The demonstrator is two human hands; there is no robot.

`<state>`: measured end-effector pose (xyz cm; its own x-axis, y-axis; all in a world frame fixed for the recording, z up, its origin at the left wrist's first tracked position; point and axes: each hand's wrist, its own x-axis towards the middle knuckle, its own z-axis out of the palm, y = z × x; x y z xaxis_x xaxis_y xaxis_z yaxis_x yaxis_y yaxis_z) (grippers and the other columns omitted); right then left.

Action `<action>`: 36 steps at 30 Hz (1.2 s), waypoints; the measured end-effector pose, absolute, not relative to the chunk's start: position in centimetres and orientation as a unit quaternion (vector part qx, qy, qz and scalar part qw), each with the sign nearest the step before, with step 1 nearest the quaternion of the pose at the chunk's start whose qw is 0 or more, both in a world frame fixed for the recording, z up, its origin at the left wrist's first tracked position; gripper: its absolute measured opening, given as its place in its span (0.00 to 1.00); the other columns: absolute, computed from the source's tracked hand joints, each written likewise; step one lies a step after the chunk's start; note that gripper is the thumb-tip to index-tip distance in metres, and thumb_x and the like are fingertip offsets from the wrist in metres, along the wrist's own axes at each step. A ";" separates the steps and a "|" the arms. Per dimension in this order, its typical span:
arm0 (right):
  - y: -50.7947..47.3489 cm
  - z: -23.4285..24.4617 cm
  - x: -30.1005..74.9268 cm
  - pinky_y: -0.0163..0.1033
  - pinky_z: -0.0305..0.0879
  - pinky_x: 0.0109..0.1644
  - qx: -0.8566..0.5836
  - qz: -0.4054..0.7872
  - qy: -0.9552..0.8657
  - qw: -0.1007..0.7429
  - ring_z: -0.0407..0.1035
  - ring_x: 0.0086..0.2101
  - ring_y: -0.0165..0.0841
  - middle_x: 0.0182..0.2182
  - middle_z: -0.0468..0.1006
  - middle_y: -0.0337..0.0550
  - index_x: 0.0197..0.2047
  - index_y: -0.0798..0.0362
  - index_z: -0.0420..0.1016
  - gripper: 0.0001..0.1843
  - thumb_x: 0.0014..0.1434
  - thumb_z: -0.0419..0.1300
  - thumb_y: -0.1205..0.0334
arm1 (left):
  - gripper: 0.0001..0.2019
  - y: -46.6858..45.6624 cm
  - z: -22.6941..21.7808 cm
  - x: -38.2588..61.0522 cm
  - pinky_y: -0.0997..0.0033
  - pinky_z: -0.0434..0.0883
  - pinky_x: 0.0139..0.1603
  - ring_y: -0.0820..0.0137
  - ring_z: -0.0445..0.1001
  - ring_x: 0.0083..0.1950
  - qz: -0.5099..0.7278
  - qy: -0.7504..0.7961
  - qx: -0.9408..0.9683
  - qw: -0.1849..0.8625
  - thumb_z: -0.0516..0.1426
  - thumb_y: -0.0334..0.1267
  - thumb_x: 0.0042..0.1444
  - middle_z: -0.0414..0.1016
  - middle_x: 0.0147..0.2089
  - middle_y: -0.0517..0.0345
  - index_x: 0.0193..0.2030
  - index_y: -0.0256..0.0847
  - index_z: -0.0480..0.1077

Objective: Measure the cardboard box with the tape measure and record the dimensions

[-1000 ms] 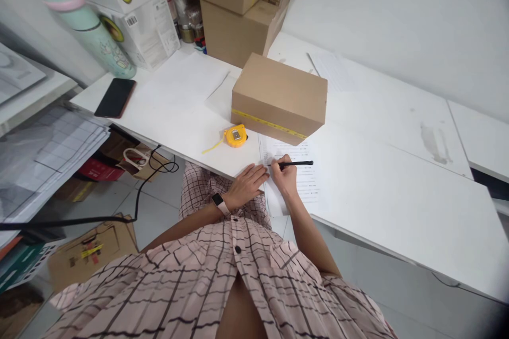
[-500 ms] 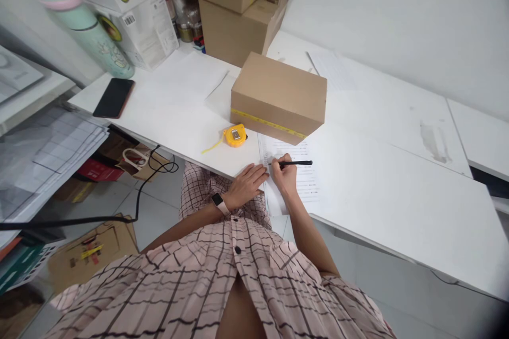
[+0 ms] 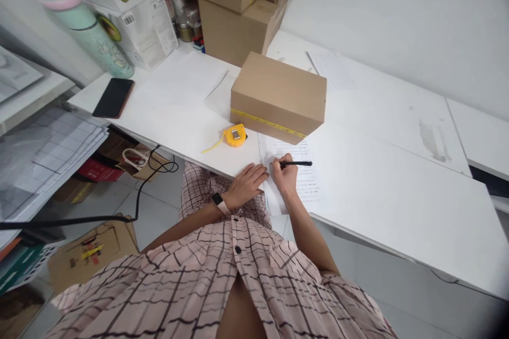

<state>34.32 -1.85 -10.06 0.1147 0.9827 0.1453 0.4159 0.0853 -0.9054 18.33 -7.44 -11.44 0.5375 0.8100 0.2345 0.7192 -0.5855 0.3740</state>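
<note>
A black pen (image 3: 298, 163) is gripped in my right hand (image 3: 285, 176), its tip at a printed sheet of paper (image 3: 308, 185) near the desk's front edge. My left hand (image 3: 248, 185) lies flat with fingers stretched out, its fingertips at the sheet's left edge; a watch (image 3: 220, 202) is on that wrist. Just behind the sheet, covering its far end, stands a closed cardboard box (image 3: 278, 95) with a yellow measuring strip along its lower front side. To the left of the box sits a yellow tape measure (image 3: 235, 135) with a short length of tape pulled out.
A dark phone (image 3: 114, 98) lies at the desk's left end, near a mint-green bottle (image 3: 87, 32) and white boxes (image 3: 147, 32) with avocado pictures. Large cardboard boxes (image 3: 234, 32) are stacked at the back. Another paper (image 3: 332, 69) lies by the wall. A black cable (image 3: 137, 201) hangs at the left.
My right hand and the pen have shifted very slightly to the right along the sheet. The left hand, box and tape measure look unmoved.
</note>
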 end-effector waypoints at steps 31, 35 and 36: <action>-2.4 0.8 34.1 0.39 0.70 0.38 -0.431 0.590 -0.542 0.414 0.70 0.34 0.32 0.33 0.76 0.41 0.39 0.50 0.75 0.24 0.57 0.61 0.37 | 0.24 -1.2 1.8 12.2 0.61 0.72 0.51 0.61 0.76 0.51 0.302 0.392 0.723 0.482 0.63 0.46 0.54 0.76 0.53 0.48 0.56 0.39 0.70; -0.2 1.5 33.7 0.34 0.66 0.29 -0.451 0.584 -0.514 0.438 0.68 0.30 0.30 0.31 0.73 0.38 0.36 0.50 0.70 0.27 0.51 0.64 0.33 | 0.24 0.3 3.6 12.2 0.60 0.72 0.50 0.61 0.76 0.51 0.294 0.373 0.733 0.487 0.62 0.45 0.55 0.76 0.54 0.48 0.57 0.39 0.70; 0.1 1.6 33.6 0.34 0.66 0.29 -0.453 0.586 -0.509 0.439 0.67 0.30 0.29 0.30 0.73 0.37 0.35 0.50 0.69 0.28 0.51 0.64 0.33 | 0.24 0.6 4.1 12.4 0.61 0.72 0.50 0.61 0.76 0.51 0.293 0.363 0.732 0.495 0.62 0.46 0.56 0.76 0.54 0.48 0.57 0.40 0.70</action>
